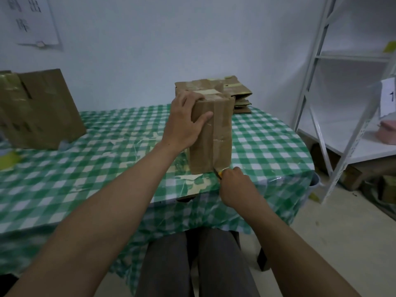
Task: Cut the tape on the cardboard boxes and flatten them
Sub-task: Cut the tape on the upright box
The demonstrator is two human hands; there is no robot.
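Note:
A small brown cardboard box [216, 144] stands on end on the checked table, a strip of tape running down the face toward me. My left hand [186, 121] grips its upper left corner, fingers over the top and thumb on the front. My right hand [234, 185] holds a yellow utility knife [218, 173], its blade at the bottom end of the tape seam where the box meets the table. Most of the knife is hidden inside my fist.
A larger taped cardboard box [40, 110] stands at the table's [85, 168] far left. Flattened cardboard [240, 93] is stacked behind the small box. White metal shelving [347, 103] stands on the right, with boxes on the floor beneath it.

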